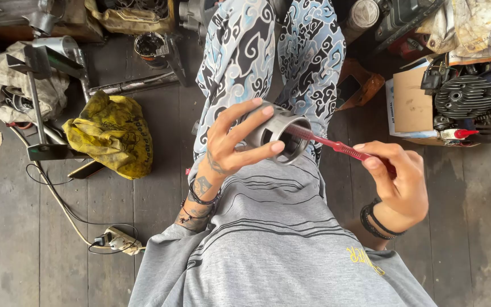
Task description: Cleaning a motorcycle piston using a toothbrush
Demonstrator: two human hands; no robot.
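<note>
My left hand (pixel 231 142) grips a grey metal cylinder sleeve (pixel 277 132), open end turned to the right, held over my patterned trousers (pixel 245 51). My right hand (pixel 396 182) holds the handle of a red brush (pixel 336 146). The brush's front end reaches into the sleeve's opening. Both wrists carry dark bracelets. My grey striped shirt (pixel 274 239) fills the lower middle of the view.
A yellow crumpled bag (pixel 112 133) lies on the wooden plank floor (pixel 41 267) at left, beside a metal stand (pixel 38 108) and a power strip (pixel 117 241) with cables. An engine with cooling fins (pixel 467 96) and a cardboard box (pixel 413 102) sit at right.
</note>
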